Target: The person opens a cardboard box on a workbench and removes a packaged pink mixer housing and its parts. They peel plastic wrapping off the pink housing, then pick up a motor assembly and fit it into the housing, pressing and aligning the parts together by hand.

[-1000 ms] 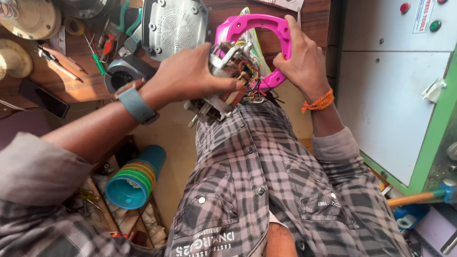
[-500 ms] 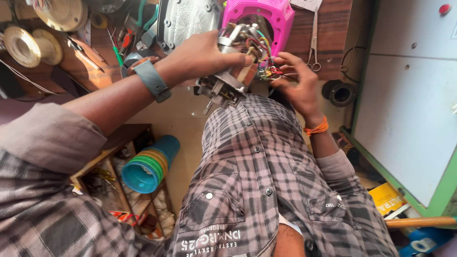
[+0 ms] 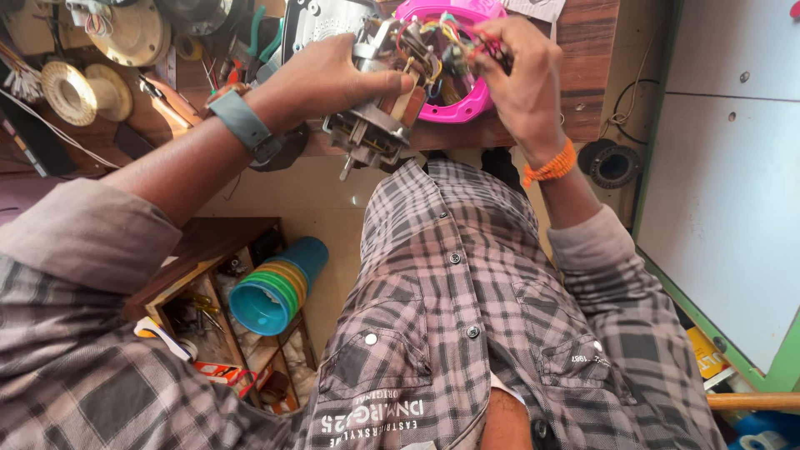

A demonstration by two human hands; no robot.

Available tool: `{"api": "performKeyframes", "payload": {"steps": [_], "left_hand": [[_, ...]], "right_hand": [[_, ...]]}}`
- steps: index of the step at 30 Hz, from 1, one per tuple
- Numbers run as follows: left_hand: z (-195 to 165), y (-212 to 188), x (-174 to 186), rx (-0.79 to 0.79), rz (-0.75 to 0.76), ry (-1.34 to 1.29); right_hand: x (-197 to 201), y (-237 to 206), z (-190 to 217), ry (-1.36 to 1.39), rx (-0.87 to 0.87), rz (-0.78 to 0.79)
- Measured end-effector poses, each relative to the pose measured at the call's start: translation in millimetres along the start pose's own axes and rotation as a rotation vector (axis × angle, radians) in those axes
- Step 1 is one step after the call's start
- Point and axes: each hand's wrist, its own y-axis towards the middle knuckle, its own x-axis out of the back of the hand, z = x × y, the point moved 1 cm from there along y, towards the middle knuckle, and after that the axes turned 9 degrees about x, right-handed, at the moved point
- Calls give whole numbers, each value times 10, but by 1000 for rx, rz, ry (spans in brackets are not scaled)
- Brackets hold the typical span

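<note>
Left hand: the left hand [image 3: 333, 79] is clamped around the small electric motor [image 3: 379, 100], palm over its side, thumb lying along the metal frame toward the wiring end.
Right hand: the right hand [image 3: 521, 79] is pinched shut on the bundle of coloured wires [image 3: 433, 50] at the motor's upper end; exactly which leads the fingertips hold cannot be told.
Hands relative to each other: close together, one on each flank of the motor, not touching.
Motor location: held up off the wooden workbench [image 3: 596, 75], at its near edge, just above the person's chest.
Long axis: the motor shaft [image 3: 346, 167] points down and slightly left, toward the person; the wired end points up and away, into the pink housing [image 3: 467, 100].
Housing relation: the pink housing lies on the bench directly behind the motor, its open side facing the wires; whether motor and housing touch cannot be told.
Nearer hand: the left hand carries the motor body; the right hand is nearer the wires and the housing.
Surroundings: wire spools [image 3: 83, 92] at far left of the bench; a stack of coloured plastic cups [image 3: 275, 287] on a low shelf below; a grey cabinet panel [image 3: 733, 208] at right.
</note>
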Motion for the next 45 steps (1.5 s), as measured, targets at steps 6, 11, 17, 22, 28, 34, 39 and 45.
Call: {"api": "performKeyframes", "payload": {"steps": [6,11,17,22,28,34,39,45], "left_hand": [[239,-28,18,73,-18,28],[448,-9,-120,85,-74,-62],[410,-86,-153,45,-110,-194],[294,-191,-94,-16,-169,-183],[106,-192,-25,93,-180,19],[117,-146,-31,117,-196,22],[295,-129,-93,133,-216,9],[340,-154,-127,164,-110,76]], "right_hand": [[-541,37,-290,-55,183,-129],[-797,-12,-443,-181,392,-137],[-446,-295,-59,-477,344,217],[-206,-253,95,-277,84,134],[-547,-5,-145,-337,131,76],[-703,-6,-274,-444,181,169],[-426,-172,-70,-308,-7,226],[-516,-221,-120,-244,19,344]]}}
